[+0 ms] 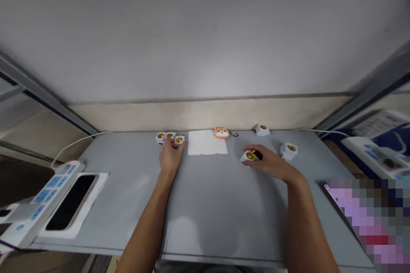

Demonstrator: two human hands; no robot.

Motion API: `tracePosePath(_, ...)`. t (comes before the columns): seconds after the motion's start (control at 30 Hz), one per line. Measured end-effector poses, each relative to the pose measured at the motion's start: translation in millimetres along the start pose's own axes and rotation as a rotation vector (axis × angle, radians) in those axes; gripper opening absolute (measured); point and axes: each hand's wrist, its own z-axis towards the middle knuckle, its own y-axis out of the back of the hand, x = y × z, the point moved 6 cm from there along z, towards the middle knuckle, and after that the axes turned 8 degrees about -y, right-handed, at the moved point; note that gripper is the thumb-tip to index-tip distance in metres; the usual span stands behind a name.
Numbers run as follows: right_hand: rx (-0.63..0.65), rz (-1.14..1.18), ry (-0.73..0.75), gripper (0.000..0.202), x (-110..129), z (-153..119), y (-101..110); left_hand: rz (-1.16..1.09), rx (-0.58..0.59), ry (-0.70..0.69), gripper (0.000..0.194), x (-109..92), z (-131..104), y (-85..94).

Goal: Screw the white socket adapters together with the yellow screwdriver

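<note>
My left hand point(170, 158) reaches to the back left of the grey table, its fingers closed about a white lamp socket point(180, 140) with a gold-coloured inside. Beside it, partly behind my fingers, stand a second lamp socket point(169, 135) and a third lamp socket point(160, 137); thin metal prongs show behind them. Right of the middle, my right hand point(267, 161) grips another white lamp socket point(247, 158) between thumb and fingers, its gold opening facing up. A small black and yellow piece point(257, 155) shows inside this grip; its kind is unclear.
White paper point(205, 144) lies at the back, with an orange animal-face case point(221, 132) on its corner. Two more lamp sockets, a far socket point(262, 129) and a nearer socket point(289, 151), stand right. A power strip point(45, 196) and phone point(72, 201) lie left; a pixelated screen point(368, 222) right.
</note>
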Motion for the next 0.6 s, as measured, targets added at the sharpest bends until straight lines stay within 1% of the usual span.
tracePosePath(0.1, 0.147, 0.003, 0.054, 0.046, 17.4, -5.8, -18.7, 0.05, -0.011, 0.03, 0.04, -1.1, -1.0, 2.3)
tracePosePath(0.17, 0.247, 0.011, 0.1, 0.047, 28.7, -8.6, -32.9, 0.059, -0.072, 0.019, 0.036, -4.9, -5.1, 9.8)
tracePosePath(0.23, 0.348, 0.052, 0.116, 0.047, 39.8, -11.7, -46.4, 0.045, -0.148, -0.03, 0.027, -11.7, -13.1, 19.0)
tracePosePath(0.27, 0.406, 0.087, 0.12, 0.045, 45.8, -13.7, -52.7, 0.024, -0.146, -0.081, 0.026, -17.1, -18.3, 21.1)
tracePosePath(0.3, 0.407, 0.14, 0.142, 0.042, 53.4, -14.8, -54.9, -0.015, -0.091, -0.163, 0.028, -24.8, -24.0, 19.8)
tracePosePath(0.33, 0.375, 0.208, 0.181, 0.039, 62.0, -15.5, -54.3, -0.07, 0.014, -0.272, 0.03, -35.1, -31.1, 15.0)
tracePosePath(0.37, 0.307, 0.314, 0.218, 0.039, 70.1, -15.7, -50.5, -0.138, 0.157, -0.394, 0.03, -47.3, -40.5, 7.9)
tracePosePath(0.4, 0.234, 0.459, 0.245, 0.043, 76.9, -15.8, -45.2, -0.211, 0.307, -0.512, 0.027, -60.2, -52.1, 0.4)
tracePosePath(0.43, 0.157, 0.654, 0.269, 0.048, 82.0, -16.1, -38.5, -0.273, 0.431, -0.597, 0.026, -71.5, -63.8, -5.9)
tracePosePath(0.47, 0.118, 0.881, 0.305, 0.054, 86.4, -17.1, -33.1, -0.321, 0.533, -0.652, 0.037, -81.2, -74.7, -11.7)
tracePosePath(0.5, 0.121, 1.081, 0.321, 0.058, 89.7, -17.7, -30.9, -0.352, 0.614, -0.699, 0.051, -89.7, -84.6, -17.1)
tracePosePath(0.53, 0.135, 1.239, 0.327, 0.059, 92.5, -18.1, -30.6, -0.36, 0.679, -0.745, 0.056, -96.9, -93.5, -22.5)
tracePosePath(0.57, 0.152, 1.355, 0.336, 0.058, 95.2, -18.5, -31.3, -0.357, 0.725, -0.786, 0.054, -102.3, -100.8, -27.7)
tracePosePath(0.6, 0.169, 1.436, 0.339, 0.057, 97.6, -18.8, -33.4, -0.336, 0.745, -0.81, 0.047, -105.3, -105.7, -32.5)
